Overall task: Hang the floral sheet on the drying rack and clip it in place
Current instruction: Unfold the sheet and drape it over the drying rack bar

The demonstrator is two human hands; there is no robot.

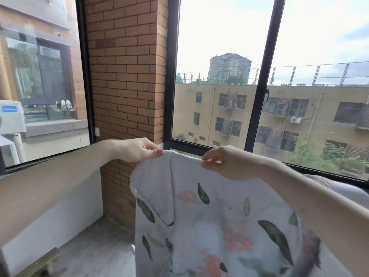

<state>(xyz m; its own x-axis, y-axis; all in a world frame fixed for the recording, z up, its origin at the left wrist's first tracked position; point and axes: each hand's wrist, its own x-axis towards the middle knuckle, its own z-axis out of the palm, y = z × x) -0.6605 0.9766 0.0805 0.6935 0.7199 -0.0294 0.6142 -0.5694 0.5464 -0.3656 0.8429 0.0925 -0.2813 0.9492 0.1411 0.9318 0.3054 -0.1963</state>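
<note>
The floral sheet point(209, 220), white with green leaves and pink flowers, hangs in front of me from its top edge. My left hand point(137, 149) pinches that edge at its left corner. My right hand point(221, 162) pinches the same edge a short way to the right. The cloth between the two hands is pulled into a short raised ridge, and the rest drapes down out of the bottom of the view. No drying rack or clip shows plainly; the sheet hides whatever stands behind it.
A brick pillar point(125, 76) stands straight ahead between two black-framed windows point(261, 80). A white low wall point(60, 206) runs along the left. Grey floor point(99, 246) lies below, with a brass-coloured object point(40, 262) at the bottom left.
</note>
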